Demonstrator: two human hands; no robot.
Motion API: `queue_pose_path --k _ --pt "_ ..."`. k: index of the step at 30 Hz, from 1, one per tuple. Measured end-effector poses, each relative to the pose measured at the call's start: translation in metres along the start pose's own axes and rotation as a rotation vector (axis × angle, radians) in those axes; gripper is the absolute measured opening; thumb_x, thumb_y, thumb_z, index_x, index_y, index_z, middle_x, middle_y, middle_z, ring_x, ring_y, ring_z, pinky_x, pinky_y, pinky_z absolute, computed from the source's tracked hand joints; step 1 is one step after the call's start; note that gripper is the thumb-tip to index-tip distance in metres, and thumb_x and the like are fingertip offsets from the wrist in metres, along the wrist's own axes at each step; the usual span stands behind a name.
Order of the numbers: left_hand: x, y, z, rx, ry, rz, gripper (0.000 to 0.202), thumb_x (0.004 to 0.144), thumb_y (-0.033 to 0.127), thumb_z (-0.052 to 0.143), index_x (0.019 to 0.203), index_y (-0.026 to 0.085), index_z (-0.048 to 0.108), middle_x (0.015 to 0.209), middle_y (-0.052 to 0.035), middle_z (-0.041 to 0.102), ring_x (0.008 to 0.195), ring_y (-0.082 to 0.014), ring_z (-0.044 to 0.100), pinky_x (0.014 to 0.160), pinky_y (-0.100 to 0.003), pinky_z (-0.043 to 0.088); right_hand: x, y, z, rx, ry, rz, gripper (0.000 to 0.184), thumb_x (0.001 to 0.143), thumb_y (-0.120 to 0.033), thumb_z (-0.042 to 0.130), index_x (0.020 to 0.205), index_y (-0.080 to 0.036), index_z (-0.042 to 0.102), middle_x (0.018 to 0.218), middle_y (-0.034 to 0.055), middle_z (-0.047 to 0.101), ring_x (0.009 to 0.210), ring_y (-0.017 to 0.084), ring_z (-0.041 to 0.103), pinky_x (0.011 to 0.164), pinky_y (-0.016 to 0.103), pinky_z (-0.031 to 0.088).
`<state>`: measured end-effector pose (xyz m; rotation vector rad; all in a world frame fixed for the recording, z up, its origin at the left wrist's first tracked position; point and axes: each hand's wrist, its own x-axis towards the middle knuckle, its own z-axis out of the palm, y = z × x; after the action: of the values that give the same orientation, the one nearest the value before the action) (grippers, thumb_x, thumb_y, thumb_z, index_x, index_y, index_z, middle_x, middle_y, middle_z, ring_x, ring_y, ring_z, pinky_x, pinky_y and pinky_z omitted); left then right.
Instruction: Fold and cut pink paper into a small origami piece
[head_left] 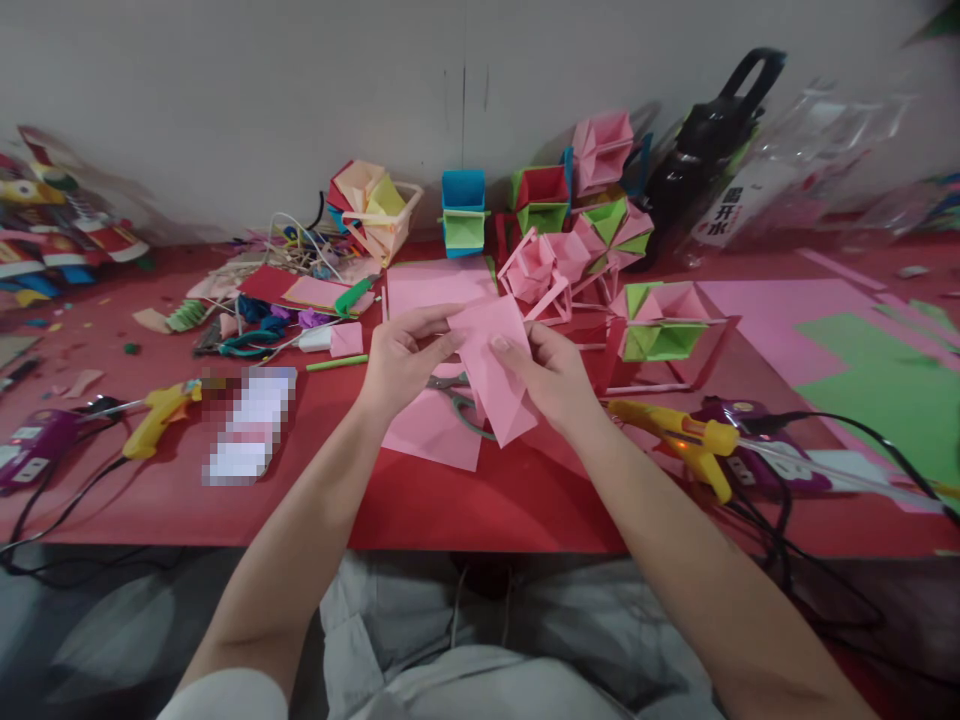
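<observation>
A folded piece of pink paper [491, 365] is held up between my two hands, above the red table. My left hand [409, 355] pinches its upper left edge between thumb and fingers. On the right side, my right hand [551, 370] grips the same paper, its thumb lying on the front face and its fingers behind. Beneath the paper, scissors [459, 400] lie partly hidden on a flat pink sheet [427, 435]. Another stack of pink sheets [439, 280] rests just behind my hands.
Yellow glue guns [159, 420] [686, 440] with cables lie left and right. Folded paper pieces [664, 320] stand along the back, near a black bottle [694, 160]. A blurred-out phone [251, 425] sits left, below a heap of craft scraps [277, 290]. Green sheets [877, 380] lie right.
</observation>
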<state>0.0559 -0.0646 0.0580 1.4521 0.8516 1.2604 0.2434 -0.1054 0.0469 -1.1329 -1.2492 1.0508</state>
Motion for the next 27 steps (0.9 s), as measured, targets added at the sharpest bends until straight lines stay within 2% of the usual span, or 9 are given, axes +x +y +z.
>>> queue_pose_path --k 3,7,11,16,24,27 --pt "-0.0007 0.0007 0.0014 0.013 0.021 -0.012 0.039 0.074 0.034 0.083 0.109 0.018 0.077 0.079 -0.0016 0.073 0.072 -0.0147 0.070 0.071 -0.030 0.065 -0.0011 -0.0027 0.0002 -0.005 -0.020 0.006 0.042 0.075 -0.058 0.079 0.092 -0.021 0.069 0.086 0.0038 0.069 0.075 0.019 0.064 0.065 0.030 0.053" --pt "-0.0023 0.0008 0.0031 0.022 -0.012 -0.029 0.040 0.073 0.035 0.084 0.107 0.017 0.077 0.080 -0.0027 0.075 0.071 -0.0156 0.072 0.069 -0.029 0.065 -0.0037 -0.0065 0.0012 0.053 -0.084 0.028 0.043 0.074 -0.051 0.082 0.103 -0.020 0.073 0.092 0.0059 0.074 0.082 0.022 0.068 0.071 0.033 0.057" --pt "-0.0034 0.0006 0.0043 0.053 -0.028 -0.036 0.040 0.073 0.038 0.084 0.106 0.017 0.077 0.077 -0.0027 0.075 0.070 -0.0167 0.072 0.067 -0.028 0.065 -0.0057 -0.0084 0.0019 -0.033 -0.045 0.044 0.042 0.073 -0.052 0.082 0.095 -0.017 0.074 0.082 0.0051 0.073 0.072 0.020 0.066 0.060 0.031 0.054" --pt "-0.0042 0.0012 0.0052 0.075 -0.024 -0.028 0.041 0.074 0.040 0.083 0.107 0.016 0.077 0.078 -0.0026 0.075 0.069 -0.0155 0.072 0.067 -0.028 0.064 -0.0051 -0.0098 0.0020 -0.097 -0.007 0.031 0.041 0.073 -0.055 0.081 0.085 -0.016 0.072 0.074 0.0036 0.069 0.065 0.018 0.062 0.054 0.027 0.049" --pt "-0.0048 0.0002 0.0052 0.076 -0.038 -0.007 0.037 0.081 0.037 0.078 0.110 0.016 0.073 0.074 -0.0010 0.074 0.067 -0.0141 0.071 0.069 -0.027 0.064 -0.0046 -0.0095 0.0025 -0.117 0.010 0.004 0.041 0.073 -0.055 0.081 0.085 -0.016 0.073 0.073 0.0034 0.069 0.064 0.016 0.060 0.053 0.026 0.047" --pt "-0.0048 -0.0001 0.0058 0.056 -0.032 -0.015 0.035 0.080 0.038 0.079 0.105 0.016 0.072 0.076 -0.0016 0.074 0.069 -0.0151 0.072 0.069 -0.028 0.064 -0.0052 -0.0105 0.0023 -0.148 0.014 -0.019 0.042 0.073 -0.055 0.080 0.085 -0.016 0.073 0.076 0.0040 0.070 0.065 0.017 0.061 0.055 0.027 0.048"
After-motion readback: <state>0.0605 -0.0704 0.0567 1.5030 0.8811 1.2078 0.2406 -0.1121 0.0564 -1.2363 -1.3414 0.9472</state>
